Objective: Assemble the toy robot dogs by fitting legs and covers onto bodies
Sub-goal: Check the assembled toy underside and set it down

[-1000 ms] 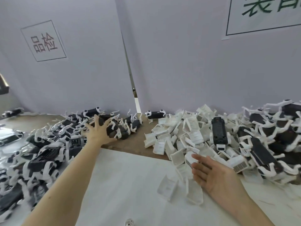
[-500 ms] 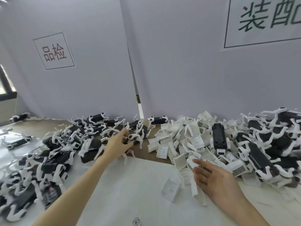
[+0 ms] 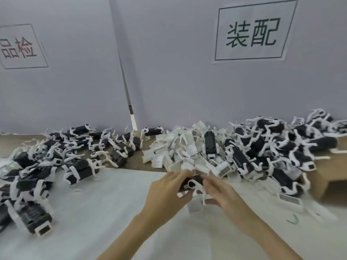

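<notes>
Currently both hands meet over the white sheet (image 3: 93, 212) near the middle of the table, just in front of the cover pile.

Left pile of legged dog bodies (image 3: 56, 156): runs along the table's left edge and up to the back wall; 1 body with a white end cap (image 3: 36, 218) sits nearest, toward the front-left corner.

Left hand (image 3: 165, 196): forearm enters from the bottom edge and angles up to the right. Back of hand faces the camera, fingers curled around the left end of 1 black dog body (image 3: 195, 182).

Dog body: held above the sheet between the 2 hands, white leg joint facing the camera, white legs hanging below it. A white cover (image 3: 195, 206) shows just under the hands; whether it is held or lying on the sheet cannot be told.

Right hand (image 3: 225, 197): forearm enters from the lower right. Fingers bent onto the right end of the same body, thumb low beside the legs.

Pile of white covers (image 3: 180, 147): at the back centre, touching the sheet's far edge, with 1 black body (image 3: 210, 145) lying on top.

Right pile of dog bodies (image 3: 281, 147): fills the back-right corner. A cardboard box (image 3: 330, 179) sits at the right edge.

Open room: bare sheet lies between the left pile and the hands, and along the front edge.
</notes>
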`<state>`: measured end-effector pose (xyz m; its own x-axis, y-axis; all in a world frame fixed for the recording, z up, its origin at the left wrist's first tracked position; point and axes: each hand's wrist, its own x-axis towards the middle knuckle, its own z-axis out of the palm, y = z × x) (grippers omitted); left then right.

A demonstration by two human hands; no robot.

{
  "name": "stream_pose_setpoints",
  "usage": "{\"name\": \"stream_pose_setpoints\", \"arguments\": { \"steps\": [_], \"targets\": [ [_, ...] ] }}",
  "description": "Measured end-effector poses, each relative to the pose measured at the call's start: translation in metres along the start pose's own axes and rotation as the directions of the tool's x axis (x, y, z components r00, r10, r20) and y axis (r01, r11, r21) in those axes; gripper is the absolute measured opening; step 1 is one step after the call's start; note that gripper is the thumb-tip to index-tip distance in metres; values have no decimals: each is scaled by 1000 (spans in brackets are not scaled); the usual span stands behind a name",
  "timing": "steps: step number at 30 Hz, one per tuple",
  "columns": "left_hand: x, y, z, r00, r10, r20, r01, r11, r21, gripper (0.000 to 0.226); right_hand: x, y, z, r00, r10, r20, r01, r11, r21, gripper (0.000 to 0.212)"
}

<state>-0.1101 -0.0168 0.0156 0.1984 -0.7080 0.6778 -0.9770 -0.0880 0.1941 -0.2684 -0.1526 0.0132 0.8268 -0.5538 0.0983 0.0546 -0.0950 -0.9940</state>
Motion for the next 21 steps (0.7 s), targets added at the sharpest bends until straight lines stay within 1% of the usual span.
{"name": "stream_pose_setpoints", "arguments": {
  "steps": [1,3,5,6,7,9,11,12,14,15,17,18,19,20,21],
  "targets": [
    [-2,12,4,998,62,-22,-62,998,11,43,-10,-1,-1,999,-37,-15,36,996,-78,42],
    [-3,32,13,991,122,-55,-122,992,-11,45,-26,1,-6,992,-93,-87,75,979,-191,38],
    [-5,40,21,984,155,-85,-159,987,-38,35,-40,6,-13,978,-106,-180,72,980,-183,39],
    [-6,42,24,983,160,-94,-164,986,-40,33,-45,9,-17,970,-102,-221,69,986,-149,40],
    [-7,41,26,984,149,-99,-154,987,-43,36,-49,12,-21,962,-92,-258,69,993,-99,40],
    [-11,39,29,993,68,-94,-77,993,-94,48,-54,17,-30,949,-57,-310,66,998,21,42],
    [-16,38,27,996,-71,-46,59,972,-226,57,-55,18,-37,945,-11,-326,67,985,162,42],
    [-18,38,26,989,-147,-9,137,939,-314,60,-55,17,-38,947,10,-322,68,971,228,42],
    [-22,38,24,960,-270,71,268,823,-500,59,-54,13,-37,952,35,-304,69,943,325,46],
    [-22,39,22,941,-316,117,322,741,-589,57,-54,12,-36,957,37,-289,71,932,355,48],
    [-22,42,20,896,-365,254,424,528,-736,56,-56,11,-34,964,27,-265,80,920,385,53],
    [-22,43,20,870,-374,322,468,417,-779,57,-56,12,-34,966,19,-258,85,919,386,54],
    [-22,44,21,845,-387,370,501,327,-801,58,-57,13,-34,968,10,-250,88,922,377,55],
    [-22,45,21,824,-405,396,521,267,-811,61,-58,13,-33,971,3,-240,86,929,360,54],
    [-23,45,22,808,-424,409,533,230,-814,63,-59,14,-32,973,-3,-230,82,937,338,52]
  ]
}}
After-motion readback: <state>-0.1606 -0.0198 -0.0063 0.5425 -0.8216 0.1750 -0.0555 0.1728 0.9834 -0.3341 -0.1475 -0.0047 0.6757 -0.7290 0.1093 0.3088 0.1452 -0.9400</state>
